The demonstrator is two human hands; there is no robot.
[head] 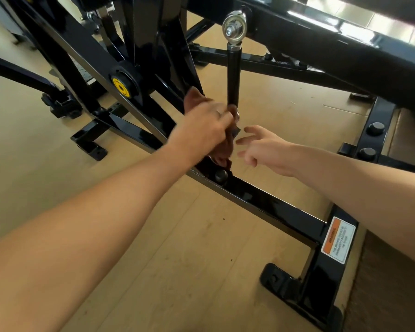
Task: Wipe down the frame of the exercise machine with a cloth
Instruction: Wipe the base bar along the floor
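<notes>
The exercise machine's black steel frame runs diagonally across the wooden floor. An upright black rod with a chrome eye joint at its top rises from the frame's middle. My left hand grips a brown cloth and holds it against the foot of that rod. The cloth hangs out above and below my fingers. My right hand hovers just right of the rod's base, fingers spread and loosely bent, holding nothing.
A yellow-capped pivot sits on a slanted beam to the left. A white and orange warning label marks the near cross-member. Bolt heads stud the right-hand rail. A black padded part spans the upper right.
</notes>
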